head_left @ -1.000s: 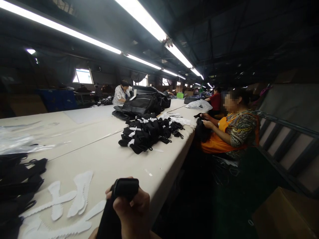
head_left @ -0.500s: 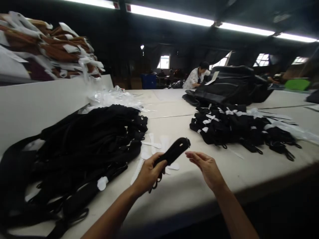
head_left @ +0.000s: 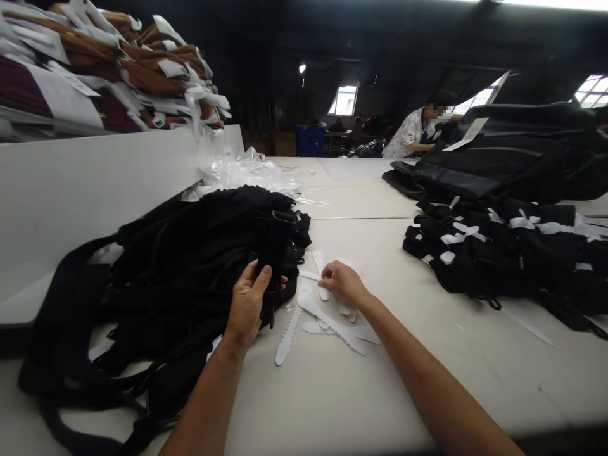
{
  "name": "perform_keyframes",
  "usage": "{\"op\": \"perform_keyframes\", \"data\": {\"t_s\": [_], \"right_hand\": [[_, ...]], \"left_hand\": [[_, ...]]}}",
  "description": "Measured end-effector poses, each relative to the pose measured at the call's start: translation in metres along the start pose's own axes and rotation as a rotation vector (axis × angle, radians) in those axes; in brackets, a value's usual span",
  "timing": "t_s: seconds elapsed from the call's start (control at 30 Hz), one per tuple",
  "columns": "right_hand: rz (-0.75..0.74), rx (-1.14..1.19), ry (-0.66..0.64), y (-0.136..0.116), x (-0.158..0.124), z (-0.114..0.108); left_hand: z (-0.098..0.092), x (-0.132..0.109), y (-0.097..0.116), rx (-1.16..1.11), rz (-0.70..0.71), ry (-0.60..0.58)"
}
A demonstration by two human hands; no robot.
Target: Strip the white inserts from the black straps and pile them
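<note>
My left hand grips a black padded strap and holds it upright at the edge of a big heap of black straps on the table. My right hand rests curled on several white serrated paper strips that lie scattered on the cream table. Its fingertips pinch at one strip. The two hands are a short way apart.
A second pile of black straps with white strips lies at the right, with black bags behind it. A white shelf at the left carries stacked brown pieces. Clear plastic bags lie behind the heap. A person works far off.
The view has swung left and down. My left hand has carried the black strap to the heap, and my right hand has dropped from mid-air onto the white strips.
</note>
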State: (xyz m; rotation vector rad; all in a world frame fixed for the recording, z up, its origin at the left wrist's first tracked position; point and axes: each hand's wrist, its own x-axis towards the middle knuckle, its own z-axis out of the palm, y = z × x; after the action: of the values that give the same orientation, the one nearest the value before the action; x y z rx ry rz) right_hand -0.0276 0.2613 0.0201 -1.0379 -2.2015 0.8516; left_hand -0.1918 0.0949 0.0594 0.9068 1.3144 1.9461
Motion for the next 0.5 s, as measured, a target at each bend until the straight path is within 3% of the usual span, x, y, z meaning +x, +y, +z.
{"op": "perform_keyframes", "data": {"t_s": [0.23, 0.5], "right_hand": [[0.010, -0.069, 0.015, 0.010, -0.018, -0.007], [0.004, 0.243, 0.159, 0.018, -0.027, -0.014]], "left_hand": [[0.006, -0.006, -0.002, -0.023, -0.034, -0.055], [0.005, -0.011, -0.005, -0.052, -0.071, -0.132]]}}
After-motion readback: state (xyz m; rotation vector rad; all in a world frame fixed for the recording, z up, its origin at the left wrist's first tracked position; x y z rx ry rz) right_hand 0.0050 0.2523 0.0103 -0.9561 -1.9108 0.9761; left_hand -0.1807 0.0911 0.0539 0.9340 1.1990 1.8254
